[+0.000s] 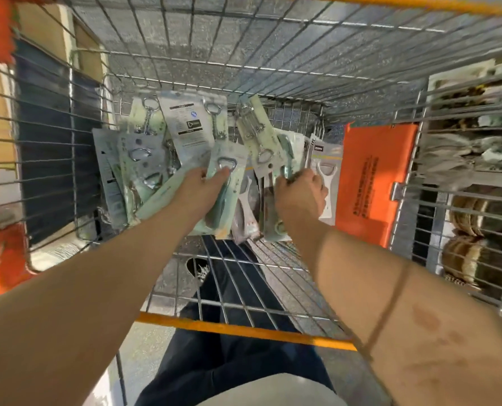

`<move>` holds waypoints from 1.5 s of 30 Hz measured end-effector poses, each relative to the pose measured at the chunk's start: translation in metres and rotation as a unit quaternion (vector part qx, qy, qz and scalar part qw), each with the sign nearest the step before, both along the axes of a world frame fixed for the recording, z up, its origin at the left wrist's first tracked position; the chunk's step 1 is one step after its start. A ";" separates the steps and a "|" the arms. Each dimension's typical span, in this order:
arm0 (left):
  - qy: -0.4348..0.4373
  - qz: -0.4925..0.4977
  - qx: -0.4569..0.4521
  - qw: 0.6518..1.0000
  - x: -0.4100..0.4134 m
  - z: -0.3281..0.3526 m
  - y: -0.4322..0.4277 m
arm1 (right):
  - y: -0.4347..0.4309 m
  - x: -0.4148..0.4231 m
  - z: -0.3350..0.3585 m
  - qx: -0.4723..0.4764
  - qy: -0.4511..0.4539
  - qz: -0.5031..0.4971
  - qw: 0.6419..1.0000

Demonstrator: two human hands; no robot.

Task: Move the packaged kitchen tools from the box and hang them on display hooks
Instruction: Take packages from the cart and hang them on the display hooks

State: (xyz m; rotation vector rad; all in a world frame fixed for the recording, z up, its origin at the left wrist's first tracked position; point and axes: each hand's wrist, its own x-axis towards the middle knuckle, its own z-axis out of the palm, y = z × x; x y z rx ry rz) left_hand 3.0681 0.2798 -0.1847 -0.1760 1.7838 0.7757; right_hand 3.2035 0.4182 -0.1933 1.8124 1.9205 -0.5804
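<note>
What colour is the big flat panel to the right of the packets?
The panel is bright orange with dark writing, seen clearly in the head view.

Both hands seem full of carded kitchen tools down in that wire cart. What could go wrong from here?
1. The left hand holds a loose fan of bottle-opener packs; some could slide out and drop.
2. The wire cart has an open grid floor, so a pack's corner might snag in it.
3. The right hand grips a second bunch beside the peeler pack; types may get mixed when hung.
</note>
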 end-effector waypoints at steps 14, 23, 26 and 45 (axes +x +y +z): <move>0.069 -0.102 0.045 0.991 -0.009 0.061 0.019 | -0.044 0.025 0.048 -0.014 0.285 -0.226 0.931; 0.152 -0.224 0.027 0.962 -0.003 0.109 0.017 | -0.059 0.041 0.083 -0.042 0.373 -0.329 0.866; 0.169 -0.259 0.065 0.949 0.000 0.123 0.014 | -0.056 0.045 0.093 -0.103 0.427 -0.369 0.819; 0.061 -0.034 -0.061 0.996 -0.033 0.066 -0.025 | -0.037 -0.013 0.034 -0.237 0.216 -0.098 0.942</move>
